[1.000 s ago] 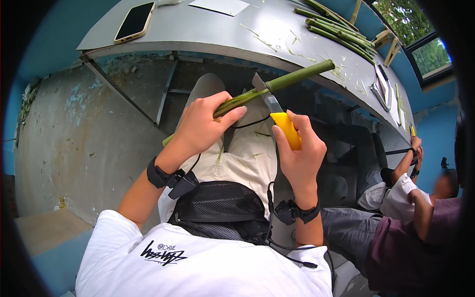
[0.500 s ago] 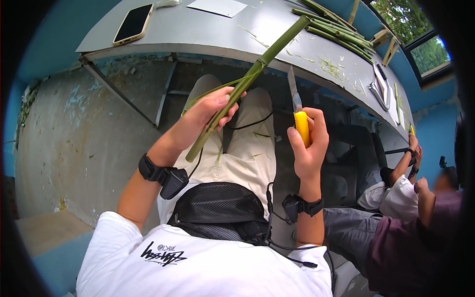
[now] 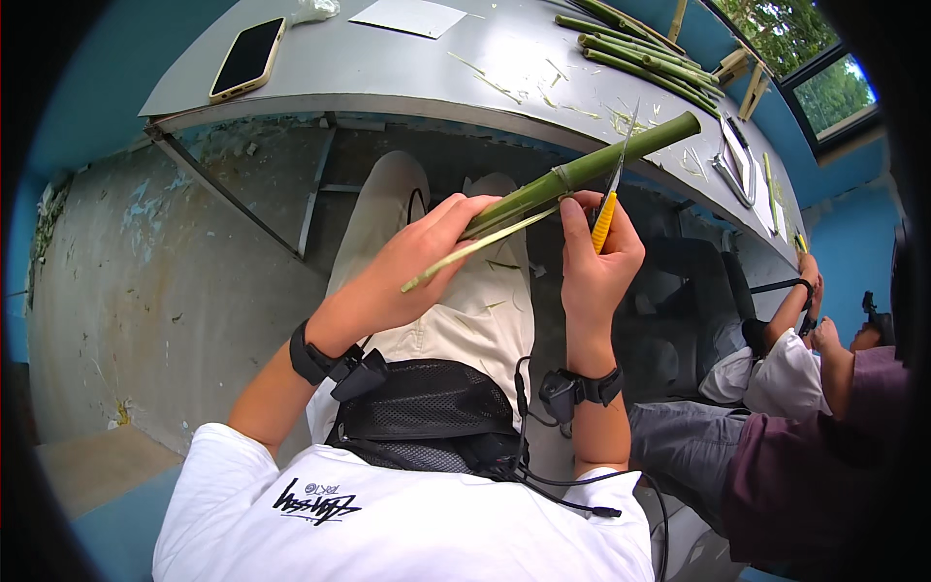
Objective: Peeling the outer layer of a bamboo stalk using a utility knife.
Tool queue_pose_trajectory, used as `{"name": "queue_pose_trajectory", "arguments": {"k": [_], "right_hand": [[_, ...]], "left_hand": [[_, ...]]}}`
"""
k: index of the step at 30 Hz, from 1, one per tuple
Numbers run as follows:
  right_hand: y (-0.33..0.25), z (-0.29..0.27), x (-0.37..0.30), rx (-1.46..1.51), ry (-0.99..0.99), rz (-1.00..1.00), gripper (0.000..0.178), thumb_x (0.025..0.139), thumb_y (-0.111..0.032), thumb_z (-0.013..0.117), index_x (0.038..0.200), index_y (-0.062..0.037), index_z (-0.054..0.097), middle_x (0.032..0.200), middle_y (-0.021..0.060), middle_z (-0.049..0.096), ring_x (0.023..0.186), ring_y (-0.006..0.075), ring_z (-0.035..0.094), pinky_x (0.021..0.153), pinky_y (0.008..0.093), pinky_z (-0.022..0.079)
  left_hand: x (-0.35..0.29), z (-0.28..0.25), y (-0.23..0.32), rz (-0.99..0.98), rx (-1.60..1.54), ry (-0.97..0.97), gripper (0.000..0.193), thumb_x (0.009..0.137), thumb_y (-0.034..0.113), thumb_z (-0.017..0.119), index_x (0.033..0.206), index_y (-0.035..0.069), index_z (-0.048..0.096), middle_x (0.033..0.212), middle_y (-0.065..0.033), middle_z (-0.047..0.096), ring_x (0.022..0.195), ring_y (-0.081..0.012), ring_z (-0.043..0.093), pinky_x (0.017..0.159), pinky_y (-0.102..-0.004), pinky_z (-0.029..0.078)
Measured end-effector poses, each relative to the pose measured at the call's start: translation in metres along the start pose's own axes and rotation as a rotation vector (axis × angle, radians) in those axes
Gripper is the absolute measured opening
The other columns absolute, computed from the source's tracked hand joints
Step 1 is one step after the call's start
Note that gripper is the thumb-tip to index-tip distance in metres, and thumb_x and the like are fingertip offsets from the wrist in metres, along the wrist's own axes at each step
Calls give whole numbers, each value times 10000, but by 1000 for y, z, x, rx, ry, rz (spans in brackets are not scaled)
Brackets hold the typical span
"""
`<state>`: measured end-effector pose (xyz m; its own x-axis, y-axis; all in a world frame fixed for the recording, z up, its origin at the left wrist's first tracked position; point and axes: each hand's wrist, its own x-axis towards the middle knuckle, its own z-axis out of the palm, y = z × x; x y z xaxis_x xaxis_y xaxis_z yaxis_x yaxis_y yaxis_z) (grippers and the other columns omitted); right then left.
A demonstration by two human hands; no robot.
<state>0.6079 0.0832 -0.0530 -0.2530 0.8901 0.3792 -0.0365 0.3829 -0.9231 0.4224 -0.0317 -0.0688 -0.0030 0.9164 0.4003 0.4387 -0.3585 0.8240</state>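
Holding green stalk [image 3: 582, 173] in closed left grip [image 3: 407, 267], long axis toward 2 o'clock; right grip [image 3: 593, 262] closed on yellow-handled knife [image 3: 607, 209], blade crossing stalk under table [image 3: 388, 68] edge.

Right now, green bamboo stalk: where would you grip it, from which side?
Grip the green bamboo stalk on its lower split end, coming from the person's left, where the left hand already wraps it. The upper length past the node should stay free: the knife in the right hand lies against it there.
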Motion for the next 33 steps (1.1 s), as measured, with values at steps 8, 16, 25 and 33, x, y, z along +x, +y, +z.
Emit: {"name": "queue_pose_trajectory", "arguments": {"k": [8, 16, 25, 33], "right_hand": [[-1, -19, 7, -232, -66, -127, 128, 978, -91, 753, 931, 3, 678, 710, -50, 563, 627, 18, 454, 560, 229, 344], [13, -54, 26, -620, 191, -291, 168, 971, -92, 762, 1098, -8, 693, 816, 73, 701, 664, 140, 606, 678, 293, 513], [0, -31, 0, -338, -265, -214, 322, 969, -189, 697, 1242, -35, 623, 836, 84, 684, 658, 147, 601, 631, 294, 468], [-6, -13, -7, -446, -519, -275, 321, 925, -183, 742, 1186, -32, 631, 889, 161, 705, 703, 328, 687, 663, 362, 528]], "left_hand": [[-1, -6, -13, -183, -255, 71, 432, 1113, 87, 533, 1536, 6, 504, 1090, -121, 660, 824, -176, 632, 745, -299, 527], [2, -15, -27, -371, -832, 43, 519, 1166, 218, 466, 1644, 52, 354, 1005, -84, 613, 620, -87, 503, 580, -242, 474], [4, -9, -25, -236, -1101, 13, 581, 1165, 280, 498, 1671, 113, 265, 1071, -89, 592, 743, -132, 559, 677, -355, 585], [0, -9, -30, -322, -1142, 12, 455, 1098, 114, 511, 1521, 14, 377, 1081, -77, 603, 790, -142, 581, 693, -339, 566]]}}
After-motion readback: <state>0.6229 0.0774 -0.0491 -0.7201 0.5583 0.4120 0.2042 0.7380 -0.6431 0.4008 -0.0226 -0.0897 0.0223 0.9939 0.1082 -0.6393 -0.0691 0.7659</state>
